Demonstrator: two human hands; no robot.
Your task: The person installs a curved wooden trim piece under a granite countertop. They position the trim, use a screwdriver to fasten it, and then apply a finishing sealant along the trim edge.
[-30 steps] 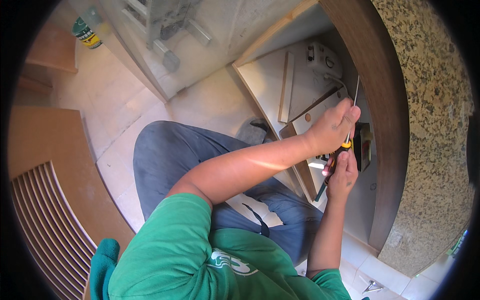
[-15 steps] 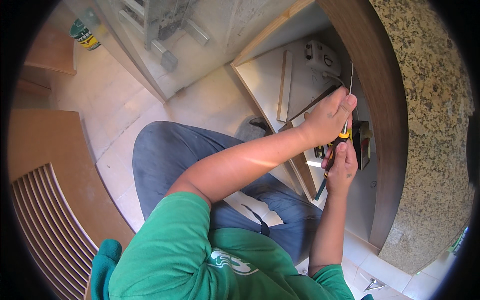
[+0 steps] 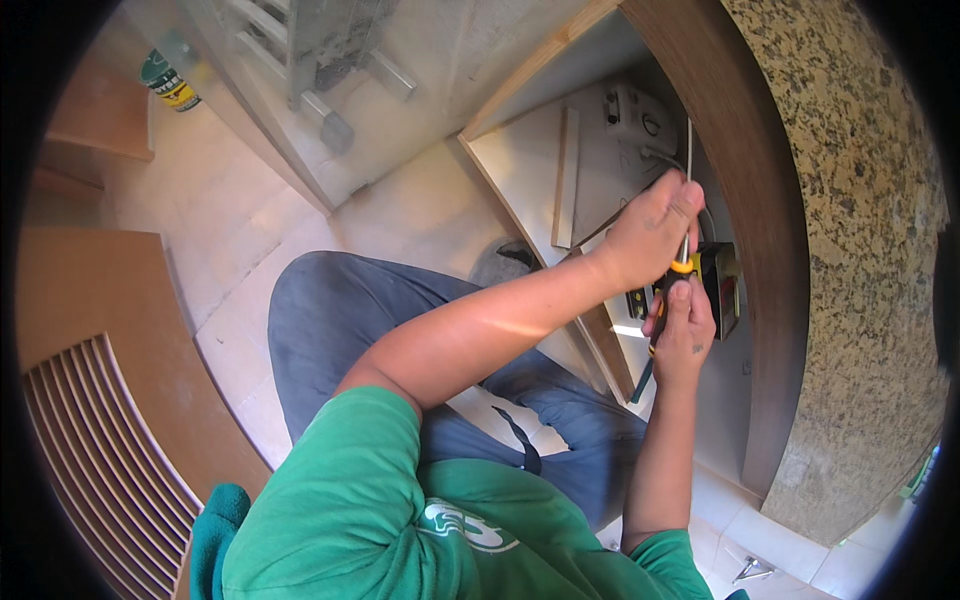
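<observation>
1. Left hand (image 3: 650, 235): right of centre, upper half of frame; reaching across from the lower left, fingers closed round the thin metal shaft of the screwdriver, just above the handle.
2. Right hand (image 3: 685, 325): directly below the left hand; fingers wrapped shut on the handle, thumb up against its orange end.
3. Orange-and-black-handled screwdriver with slim steel shaft (image 3: 680, 268): upright between both hands, shaft tip rising past the left knuckles toward the top of the frame, inside the open cabinet.
4. Open white-lined wooden cabinet with dark brown curved frame (image 3: 760, 200): upper right; hands working within its opening.
5. White plastic box unit with round dial (image 3: 635, 115): upper right, on the cabinet's back panel, above the hands.
6. Small dark rectangular device (image 3: 722, 290): just right of the hands, inside the cabinet.
7. Speckled granite slab (image 3: 860, 250): far right edge.
8. Slatted brown wooden panel (image 3: 100, 440): lower left, on the pale tiled floor.
9. Green-and-yellow can (image 3: 165, 82): upper left corner.
</observation>
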